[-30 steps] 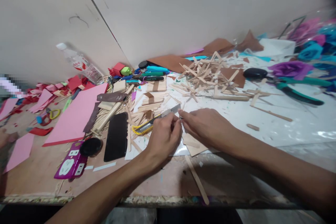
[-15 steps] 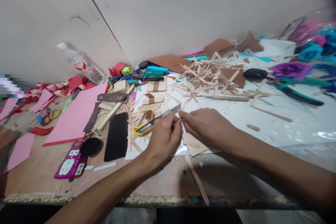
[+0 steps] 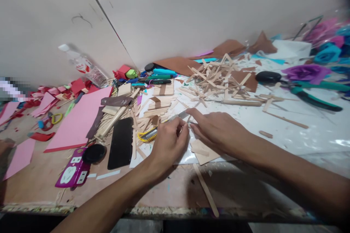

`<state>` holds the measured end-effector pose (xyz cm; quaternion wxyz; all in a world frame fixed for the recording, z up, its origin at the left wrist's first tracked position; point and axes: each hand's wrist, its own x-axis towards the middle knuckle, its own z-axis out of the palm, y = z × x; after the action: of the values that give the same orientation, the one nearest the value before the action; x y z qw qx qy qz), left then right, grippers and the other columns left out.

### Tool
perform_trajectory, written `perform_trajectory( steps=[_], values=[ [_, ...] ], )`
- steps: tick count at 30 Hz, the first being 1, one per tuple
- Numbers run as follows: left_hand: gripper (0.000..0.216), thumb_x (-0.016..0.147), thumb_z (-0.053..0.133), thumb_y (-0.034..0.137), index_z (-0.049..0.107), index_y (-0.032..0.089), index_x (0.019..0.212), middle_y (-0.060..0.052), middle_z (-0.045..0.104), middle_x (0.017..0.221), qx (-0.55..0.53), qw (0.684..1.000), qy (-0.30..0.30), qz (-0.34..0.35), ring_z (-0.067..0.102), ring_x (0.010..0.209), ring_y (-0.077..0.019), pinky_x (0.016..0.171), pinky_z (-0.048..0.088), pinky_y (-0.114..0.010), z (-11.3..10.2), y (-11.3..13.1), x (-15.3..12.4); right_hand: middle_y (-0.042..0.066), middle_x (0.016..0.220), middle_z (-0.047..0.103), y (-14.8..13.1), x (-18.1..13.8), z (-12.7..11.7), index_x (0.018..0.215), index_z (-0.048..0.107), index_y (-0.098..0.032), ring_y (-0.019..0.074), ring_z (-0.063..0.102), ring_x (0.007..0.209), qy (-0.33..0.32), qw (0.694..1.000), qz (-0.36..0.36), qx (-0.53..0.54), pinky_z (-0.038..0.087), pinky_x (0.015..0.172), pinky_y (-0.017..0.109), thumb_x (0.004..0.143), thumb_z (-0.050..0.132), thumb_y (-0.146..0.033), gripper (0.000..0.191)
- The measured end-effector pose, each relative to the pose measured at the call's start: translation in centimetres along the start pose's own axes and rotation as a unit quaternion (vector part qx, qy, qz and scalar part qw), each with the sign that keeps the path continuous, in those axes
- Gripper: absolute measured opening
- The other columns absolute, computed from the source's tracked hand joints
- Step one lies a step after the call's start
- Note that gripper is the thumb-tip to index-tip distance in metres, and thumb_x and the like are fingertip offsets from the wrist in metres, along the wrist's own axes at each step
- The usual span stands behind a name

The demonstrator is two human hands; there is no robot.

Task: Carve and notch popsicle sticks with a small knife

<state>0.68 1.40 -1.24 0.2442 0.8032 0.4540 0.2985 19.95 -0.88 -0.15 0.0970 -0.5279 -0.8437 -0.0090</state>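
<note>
My left hand point(image 3: 171, 134) is closed, its thumb and index finger pinched on something small that I cannot make out. Close against it, my right hand point(image 3: 212, 123) has its index finger and thumb parted, the index fingertip at the blade end of a utility knife. The utility knife point(image 3: 148, 135), with a yellow-edged body, lies behind my left hand, which hides its middle. A thin pale sliver point(image 3: 189, 118) shows in the gap between my right finger and thumb. Below my right hand, flat wooden pieces point(image 3: 203, 153) lie on a white sheet point(image 3: 237, 123).
Loose craft sticks point(image 3: 216, 76) are heaped behind my hands. On the left lie a black phone point(image 3: 120, 143), a purple case point(image 3: 72, 171), a round black lid point(image 3: 94, 153) and pink foam sheets point(image 3: 82, 116). Green-handled pliers point(image 3: 314, 98) rest at right. One stick point(image 3: 206, 191) lies near the front edge.
My right index finger has lifted away from the thumb and reaches along the knife's blade end. My left hand has barely moved.
</note>
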Motion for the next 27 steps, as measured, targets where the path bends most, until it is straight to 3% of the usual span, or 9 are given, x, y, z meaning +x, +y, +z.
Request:
perform_trajectory(
  steps=[6, 9, 14, 20, 27],
  values=[
    [0.023, 0.098, 0.06, 0.03, 0.068, 0.016, 0.081, 0.0, 0.065, 0.067, -0.015, 0.999, 0.027, -0.042, 0.056, 0.06, -0.0118, 0.06, 0.041, -0.026, -0.9, -1.6, 0.6, 0.004, 0.067, 0.067, 0.9, 0.1, -1.5, 0.131, 0.053, -0.018, 0.0228, 0.059, 0.058, 0.004, 1.0, 0.02, -0.011, 0.014, 0.057, 0.029, 0.104, 0.045, -0.034, 0.032],
    [0.023, 0.097, 0.064, 0.034, 0.07, 0.015, 0.085, -0.001, 0.066, 0.068, -0.135, 0.987, 0.018, -0.09, 0.057, 0.057, -0.0103, 0.055, 0.044, -0.023, -0.9, -1.9, 0.7, 0.006, 0.068, 0.067, 1.4, 0.3, -1.8, 0.125, 0.056, -0.016, 0.0222, 0.058, 0.059, 0.031, 0.999, 0.037, 0.001, 0.015, 0.057, 0.029, 0.104, 0.045, -0.037, 0.032],
    [0.026, 0.093, 0.073, 0.038, 0.072, 0.014, 0.099, -0.004, 0.074, 0.076, -0.321, 0.936, -0.029, -0.14, 0.067, 0.056, -0.0108, 0.048, 0.047, -0.018, -0.3, -0.7, 0.6, 0.006, 0.067, 0.067, 1.3, 0.5, -1.6, 0.1, 0.061, -0.017, 0.0192, 0.053, 0.055, 0.022, 0.999, 0.028, 0.023, 0.015, 0.056, 0.03, 0.103, 0.048, -0.036, 0.023],
    [0.023, 0.091, 0.077, 0.034, 0.074, 0.013, 0.1, -0.005, 0.075, 0.072, -0.341, 0.931, -0.031, -0.13, 0.073, 0.061, -0.0127, 0.05, 0.049, -0.016, -0.2, -0.3, 0.5, 0.004, 0.072, 0.069, 1.0, 0.3, -1.3, 0.095, 0.061, -0.019, 0.0185, 0.055, 0.057, 0.05, 0.998, -0.02, 0.022, 0.013, 0.057, 0.031, 0.102, 0.05, -0.031, 0.018],
    [0.017, 0.09, 0.077, 0.031, 0.075, 0.014, 0.093, -0.004, 0.075, 0.076, -0.326, 0.937, -0.036, -0.117, 0.072, 0.06, -0.011, 0.055, 0.053, -0.017, 0.0, 0.1, 0.3, 0.001, 0.066, 0.063, 1.0, 0.1, -1.4, 0.091, 0.06, -0.019, 0.0161, 0.046, 0.054, 0.076, 0.996, -0.04, 0.027, 0.011, 0.057, 0.03, 0.1, 0.053, -0.028, 0.015]
  ],
)
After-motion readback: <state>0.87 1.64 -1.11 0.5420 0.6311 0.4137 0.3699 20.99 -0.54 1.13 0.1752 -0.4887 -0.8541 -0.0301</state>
